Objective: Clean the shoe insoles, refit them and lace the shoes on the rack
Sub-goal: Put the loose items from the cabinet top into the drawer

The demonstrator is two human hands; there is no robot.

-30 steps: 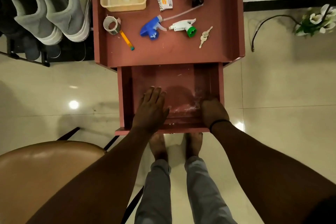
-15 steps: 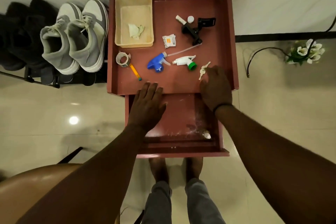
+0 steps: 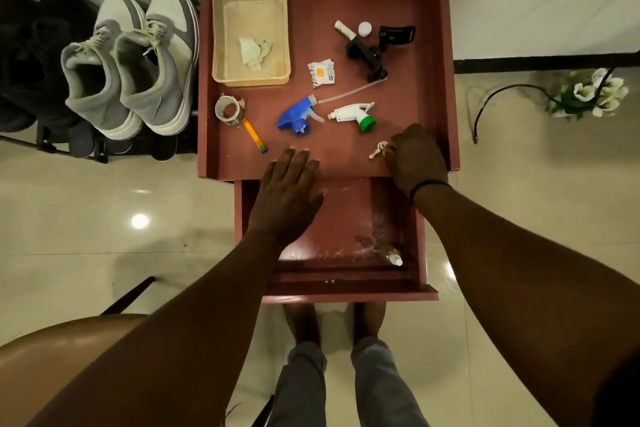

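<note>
Right hand [image 3: 415,158] pinches keys [image 3: 377,149] — left hand [image 3: 287,194] flat.

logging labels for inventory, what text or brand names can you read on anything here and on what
Nothing here can be read.
White sachet: orange patch and dark print, too blurred to read.
White tube: dark lettering along its side, too small to read.
Grey sneakers: no legible brand mark.
Spray heads: no text visible.
</note>
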